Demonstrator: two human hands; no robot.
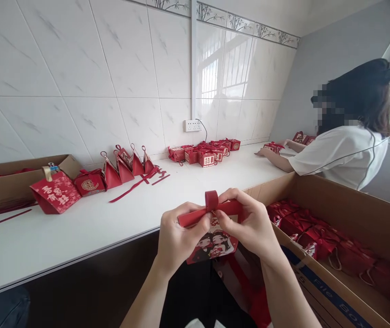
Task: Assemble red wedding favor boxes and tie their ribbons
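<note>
I hold a small red gift box (213,246) printed with a cartoon couple, in front of the white counter's edge. My left hand (177,239) pinches the left end of a red ribbon (212,206) that crosses the top of the box. My right hand (251,223) pinches the ribbon's right side, where it forms a small loop above the box. Both hands are closed on the ribbon and box.
The white counter (89,228) carries red gift boxes (205,155), red pyramid boxes (126,166), loose ribbons and a cardboard tray (13,182) at left. An open cardboard box (338,255) of finished red boxes stands at right. Another person (345,136) works at the far right.
</note>
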